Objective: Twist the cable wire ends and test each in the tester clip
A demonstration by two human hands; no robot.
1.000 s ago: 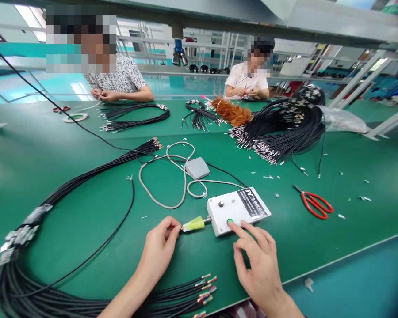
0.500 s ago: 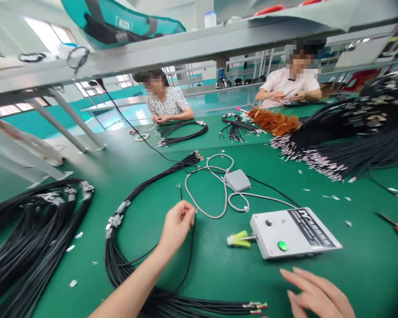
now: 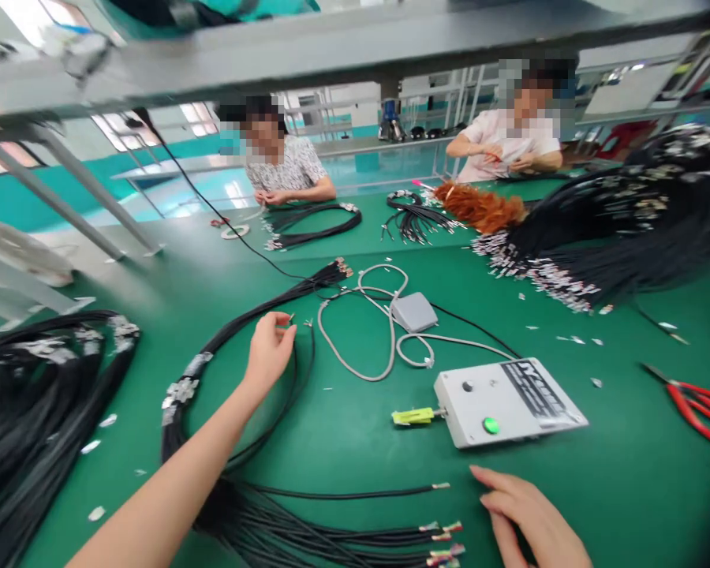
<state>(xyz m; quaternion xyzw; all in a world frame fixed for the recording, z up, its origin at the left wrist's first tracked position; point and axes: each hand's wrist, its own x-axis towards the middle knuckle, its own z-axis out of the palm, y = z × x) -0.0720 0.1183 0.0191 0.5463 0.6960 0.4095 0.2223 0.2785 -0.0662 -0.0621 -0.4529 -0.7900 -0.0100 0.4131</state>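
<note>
The left hand (image 3: 270, 347) pinches the end of a single black cable (image 3: 289, 394) between thumb and fingertips, above the green surface (image 3: 343, 410); the cable loops down from the hand toward the near edge, where it merges with a bundle of black cables (image 3: 284, 528) and cannot be followed further. The bundle's stripped, coloured ends (image 3: 443, 544) fan out just left of the right hand (image 3: 529, 521). That hand rests flat and empty, fingers loosely extended, near the bottom edge, where the frame cuts off its wrist.

Just beyond the right hand sits a white test box (image 3: 509, 402) with a lit green button (image 3: 491, 425) and a yellow-green clip (image 3: 412, 416) sticking out of its left side; the label print is too blurred to read. A grey foot pedal (image 3: 414, 312) lies behind it, its grey cord (image 3: 355, 347) coiled between pedal and left hand.

Red scissors (image 3: 701, 406) are partly cut off at the right edge. Another heap of black cables (image 3: 29, 402) fills the left, and a large pile (image 3: 615, 237) the far right. Two other people (image 3: 284, 170) work at the far side, partly hidden by an overhead rail (image 3: 355, 47).
</note>
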